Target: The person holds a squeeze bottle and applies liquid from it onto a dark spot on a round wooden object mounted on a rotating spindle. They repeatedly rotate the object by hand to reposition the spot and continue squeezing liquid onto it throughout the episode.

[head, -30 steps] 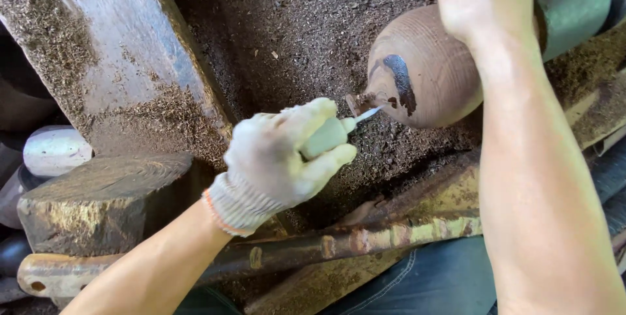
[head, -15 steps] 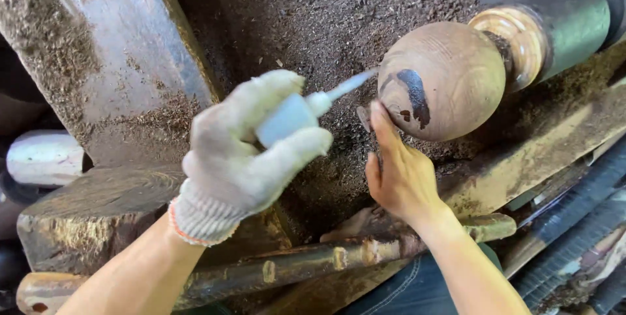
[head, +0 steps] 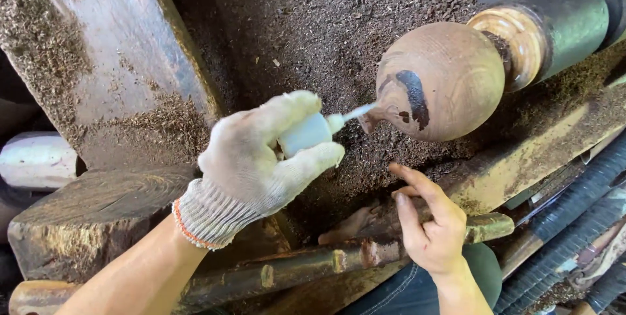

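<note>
A: What is seen around the hands?

B: A worktop [head: 306, 21] thickly covered with dark sawdust is seen behind them. A heavy wooden beam [head: 111, 60] is laid to the left of the gloved left hand [head: 254, 158], with a wooden block [head: 85, 217] below it.

A: How are the hands held?

B: A small white bottle [head: 306, 134] is gripped in the left hand, its nozzle touching the wooden ball [head: 443, 80] mounted just to the right. The bare right hand [head: 430, 230] is held open below the ball, fingers spread, near a rusty bar [head: 306, 266].
</note>
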